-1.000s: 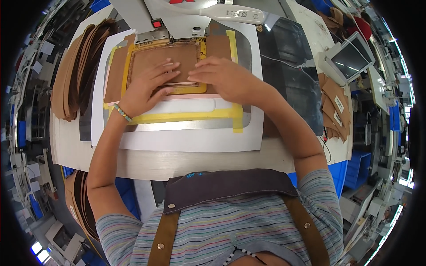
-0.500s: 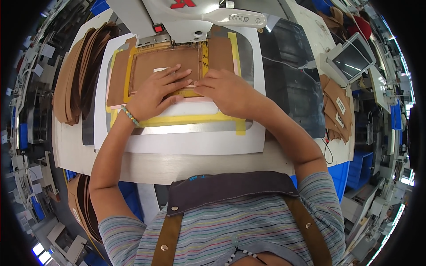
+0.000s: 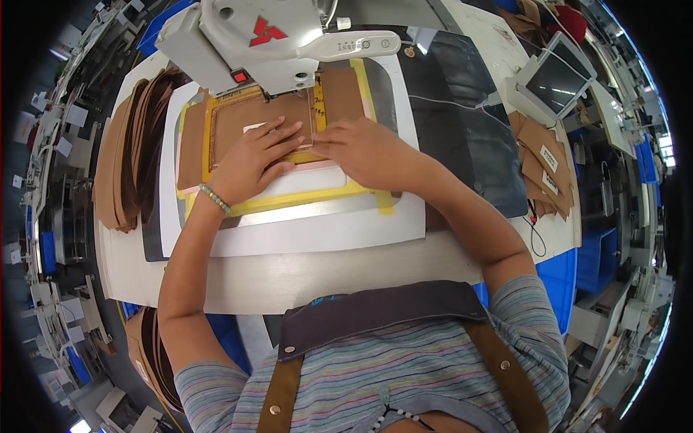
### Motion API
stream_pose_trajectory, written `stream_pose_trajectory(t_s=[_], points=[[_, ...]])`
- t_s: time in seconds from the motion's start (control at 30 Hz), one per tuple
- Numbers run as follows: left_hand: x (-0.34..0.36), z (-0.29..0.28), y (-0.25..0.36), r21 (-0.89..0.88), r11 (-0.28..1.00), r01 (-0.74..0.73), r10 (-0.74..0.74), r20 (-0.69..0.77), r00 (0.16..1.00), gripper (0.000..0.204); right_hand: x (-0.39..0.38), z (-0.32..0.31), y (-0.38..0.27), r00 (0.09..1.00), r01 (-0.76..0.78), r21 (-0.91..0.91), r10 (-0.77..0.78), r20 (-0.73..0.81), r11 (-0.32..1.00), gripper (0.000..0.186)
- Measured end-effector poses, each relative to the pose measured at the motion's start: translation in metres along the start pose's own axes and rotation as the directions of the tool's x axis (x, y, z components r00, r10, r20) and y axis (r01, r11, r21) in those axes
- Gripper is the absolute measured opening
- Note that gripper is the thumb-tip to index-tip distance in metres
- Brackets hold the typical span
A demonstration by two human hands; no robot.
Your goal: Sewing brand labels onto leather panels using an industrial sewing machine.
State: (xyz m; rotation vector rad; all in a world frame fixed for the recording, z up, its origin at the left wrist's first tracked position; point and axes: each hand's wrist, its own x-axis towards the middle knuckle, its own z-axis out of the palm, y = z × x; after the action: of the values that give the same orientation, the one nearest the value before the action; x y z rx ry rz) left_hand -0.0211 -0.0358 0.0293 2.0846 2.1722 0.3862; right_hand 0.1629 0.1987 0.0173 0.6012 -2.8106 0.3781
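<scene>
A brown leather panel [image 3: 238, 119] lies inside a yellow-taped template frame [image 3: 289, 200] on a white plate under the head of a grey sewing machine [image 3: 253, 40]. My left hand [image 3: 253, 159] lies flat on the panel with fingers spread, a beaded bracelet on the wrist. Just to its right, my right hand [image 3: 361, 148] presses flat on the frame, fingertips pointing left and nearly touching the left hand's. Neither hand grips anything.
A stack of brown leather pieces [image 3: 130, 159] sits at the table's left. More brown cut pieces [image 3: 541, 166] lie at the right beside a small screen [image 3: 552, 76]. A dark mat [image 3: 462, 123] covers the table right of the frame. Blue bins stand around.
Both hands and the template frame have slid farther away, under the sewing machine head. The hands stay flat on the panel and frame.
</scene>
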Motion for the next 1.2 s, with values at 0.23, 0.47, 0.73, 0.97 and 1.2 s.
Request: stream_pose_trajectory(t_s=[0.23,0.47,0.73,0.97,1.2], points=[[0.016,0.001,-0.016,-0.008,0.999,-0.034,0.034,-0.012,0.999,0.048,-0.054,-0.076,0.118,0.502,-0.500,0.068,0.353,-0.790,0.863,0.029],[0.035,0.001,-0.027,0.023,1.000,0.001,0.000,-0.055,0.999,0.048,-0.182,-0.115,0.214,-0.112,-0.864,0.316,0.460,-0.881,0.393,0.034],[0.042,0.010,-0.041,-0.097,0.992,0.085,-0.096,-0.109,0.989,0.045,-0.201,-0.091,0.222,0.155,-0.915,0.084,0.537,-0.829,0.394,0.039],[0.048,0.014,-0.049,-0.214,0.962,0.170,-0.194,-0.097,0.976,0.042,-0.080,-0.063,0.129,0.491,-0.632,0.038,0.438,-0.754,0.774,0.036],[0.005,0.031,-0.101,-0.658,0.738,0.151,-0.466,-0.336,0.818,0.030,-0.039,-0.009,0.092,0.761,-0.421,0.009,0.359,-0.541,0.907,0.030]])
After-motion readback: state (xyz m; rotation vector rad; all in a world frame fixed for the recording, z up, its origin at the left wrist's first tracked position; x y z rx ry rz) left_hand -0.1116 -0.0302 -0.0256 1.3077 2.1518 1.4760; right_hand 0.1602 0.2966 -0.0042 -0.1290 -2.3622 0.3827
